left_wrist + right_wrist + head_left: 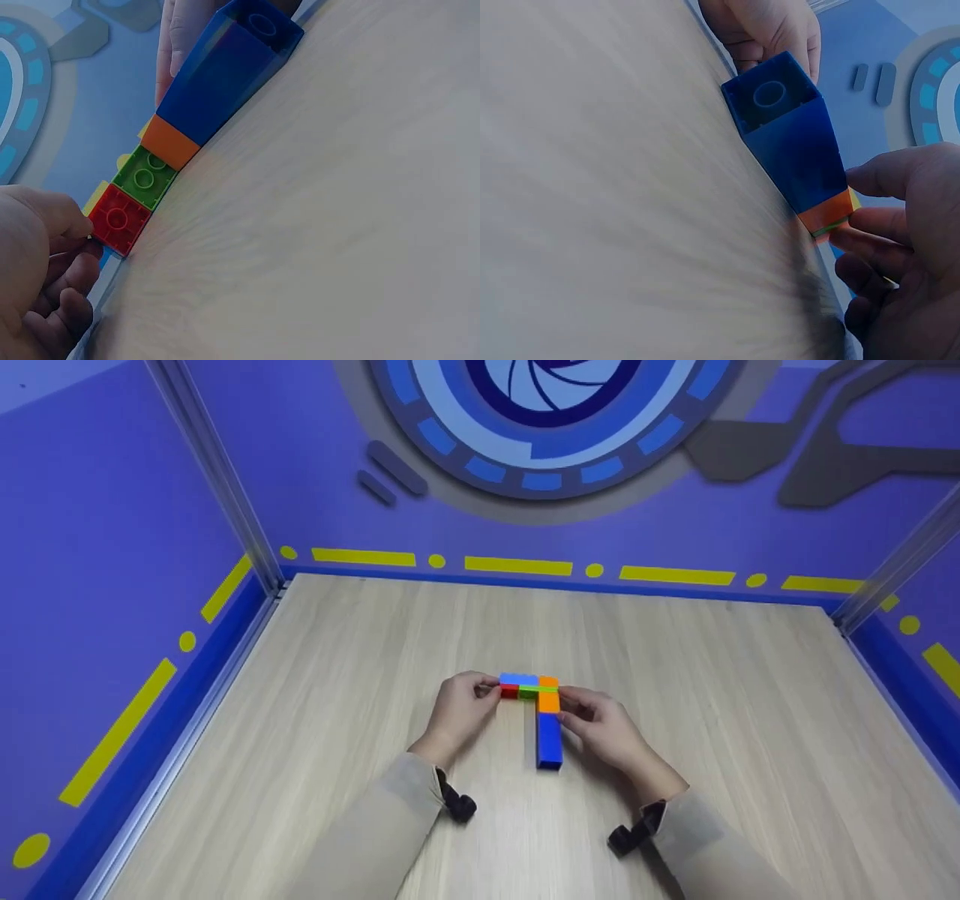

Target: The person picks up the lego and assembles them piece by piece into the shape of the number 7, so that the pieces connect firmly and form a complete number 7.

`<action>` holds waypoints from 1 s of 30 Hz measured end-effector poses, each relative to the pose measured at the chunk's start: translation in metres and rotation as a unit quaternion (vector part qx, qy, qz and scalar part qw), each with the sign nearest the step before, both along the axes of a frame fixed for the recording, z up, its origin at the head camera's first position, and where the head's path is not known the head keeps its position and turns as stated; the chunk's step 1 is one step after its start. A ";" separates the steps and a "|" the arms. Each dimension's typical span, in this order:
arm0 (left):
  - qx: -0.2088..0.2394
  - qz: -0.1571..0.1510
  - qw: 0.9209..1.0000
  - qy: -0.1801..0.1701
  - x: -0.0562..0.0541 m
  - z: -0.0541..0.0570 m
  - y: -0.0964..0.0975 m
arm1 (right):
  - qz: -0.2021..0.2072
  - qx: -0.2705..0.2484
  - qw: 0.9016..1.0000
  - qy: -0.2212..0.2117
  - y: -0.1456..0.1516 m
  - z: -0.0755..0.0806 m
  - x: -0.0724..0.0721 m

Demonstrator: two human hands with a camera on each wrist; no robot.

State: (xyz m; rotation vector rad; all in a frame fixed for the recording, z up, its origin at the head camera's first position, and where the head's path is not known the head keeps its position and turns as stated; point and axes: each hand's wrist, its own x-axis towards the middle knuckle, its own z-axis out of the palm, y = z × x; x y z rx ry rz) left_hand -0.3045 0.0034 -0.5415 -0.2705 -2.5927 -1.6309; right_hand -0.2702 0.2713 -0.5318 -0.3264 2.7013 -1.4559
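A joined figure of toy building bricks lies on the table between both hands. A long blue brick points toward the person, its hollow end showing in the right wrist view. Beyond it sit an orange brick, a thin lime-green layer and another orange brick. To the left run a green brick, a red brick and a light blue brick. My left hand pinches the red and light blue end. On the other side, my right hand grips the figure by its orange part, thumb near the blue brick.
The wood-grain table reaches back to a purple-blue panel wall with yellow markings. Side panels and metal posts frame it left and right. Black wrist cameras sit at the sleeve cuffs.
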 end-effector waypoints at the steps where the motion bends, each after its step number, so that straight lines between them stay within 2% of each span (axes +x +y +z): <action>1: -0.005 -0.001 1.000 0.005 -0.001 0.000 0.000 | -0.002 0.003 1.000 0.003 0.001 0.000 -0.001; 8: -0.038 -0.001 0.999 0.023 -0.006 -0.002 0.000 | -0.017 0.015 1.000 0.019 0.001 -0.004 -0.004; 17: -0.033 0.007 0.999 0.019 0.000 -0.008 -0.003 | -0.014 0.026 0.999 0.028 -0.001 -0.014 -0.003; 30: -0.037 0.016 0.998 0.039 0.002 -0.008 -0.004 | -0.001 0.029 0.999 0.029 0.001 -0.012 -0.002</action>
